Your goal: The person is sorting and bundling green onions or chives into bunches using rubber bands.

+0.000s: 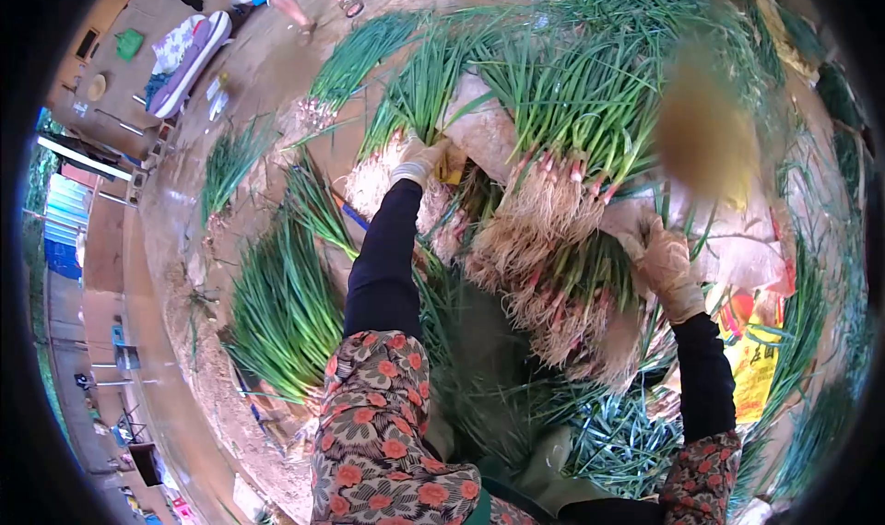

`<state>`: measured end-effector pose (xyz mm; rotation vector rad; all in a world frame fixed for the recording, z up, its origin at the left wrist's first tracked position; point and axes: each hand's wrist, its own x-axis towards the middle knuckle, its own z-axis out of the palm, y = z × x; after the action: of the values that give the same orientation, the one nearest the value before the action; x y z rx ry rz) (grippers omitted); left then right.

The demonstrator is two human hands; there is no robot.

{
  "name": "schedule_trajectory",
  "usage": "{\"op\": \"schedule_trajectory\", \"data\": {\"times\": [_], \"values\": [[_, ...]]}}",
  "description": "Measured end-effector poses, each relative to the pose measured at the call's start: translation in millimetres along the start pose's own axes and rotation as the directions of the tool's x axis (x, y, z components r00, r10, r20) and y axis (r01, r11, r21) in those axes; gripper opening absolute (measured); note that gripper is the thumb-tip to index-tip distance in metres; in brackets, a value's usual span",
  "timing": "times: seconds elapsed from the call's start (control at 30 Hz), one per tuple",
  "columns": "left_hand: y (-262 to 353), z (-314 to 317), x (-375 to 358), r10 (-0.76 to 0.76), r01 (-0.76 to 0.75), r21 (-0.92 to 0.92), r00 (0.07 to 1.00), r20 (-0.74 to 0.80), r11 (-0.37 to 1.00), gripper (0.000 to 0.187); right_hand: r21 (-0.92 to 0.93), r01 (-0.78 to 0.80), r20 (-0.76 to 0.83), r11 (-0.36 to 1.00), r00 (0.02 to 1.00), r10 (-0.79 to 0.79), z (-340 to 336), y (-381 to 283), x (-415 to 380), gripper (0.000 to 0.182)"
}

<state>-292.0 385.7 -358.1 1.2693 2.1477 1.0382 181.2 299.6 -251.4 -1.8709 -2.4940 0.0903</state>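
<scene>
My left hand [420,159], in a pale glove, is closed at the edge of a light sack [479,124], beside a bundle of green onions [429,92]. What its fingers grip is too small to make out. My right hand [662,256], also gloved, is closed at the edge of another pale sack [737,239], right of the roots. Between my hands a large bunch of green onions [590,101] lies with its pinkish bulbs and pale roots [535,212] towards me. More rooted onions [590,294] lie beneath it.
Another onion pile [286,308] lies left of my left arm. Loose green leaves [618,442] cover the ground near my boots. A yellow bag [751,368] is at the right. A person's legs [290,4] show at the top. Brown blurs hide part of the upper right.
</scene>
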Motion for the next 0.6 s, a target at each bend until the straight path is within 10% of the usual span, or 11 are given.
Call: {"op": "schedule_trajectory", "data": {"times": [0.2,0.4,0.43,0.5,0.6], "values": [[47.3,-30.6,11.1,-0.236,0.087,0.531,0.947,0.218,0.843,0.070,0.127,-0.062,0.183,0.990,0.982,0.038,-15.5,-5.3,13.1,0.068],[102.3,-22.0,-17.8,0.197,-0.239,0.157,0.950,0.244,0.958,0.047,0.083,0.028,0.178,0.996,0.983,-0.042,-8.0,-0.6,16.9,0.047],[123.8,-14.8,-34.2,0.165,-0.246,0.323,0.952,0.259,0.914,0.044,0.066,0.057,0.193,0.996,0.979,-0.069,-2.6,2.1,18.5,0.042],[171.3,-3.4,-57.8,0.169,-0.276,0.133,0.836,0.523,0.952,0.042,0.034,0.117,0.224,0.993,0.967,-0.122,8.5,7.5,21.4,0.034],[152.1,80.0,-44.0,0.186,-0.053,-0.253,0.824,0.536,0.966,0.092,0.158,0.023,0.184,0.987,0.982,-0.052,-11.9,-0.5,19.6,0.035]]}}
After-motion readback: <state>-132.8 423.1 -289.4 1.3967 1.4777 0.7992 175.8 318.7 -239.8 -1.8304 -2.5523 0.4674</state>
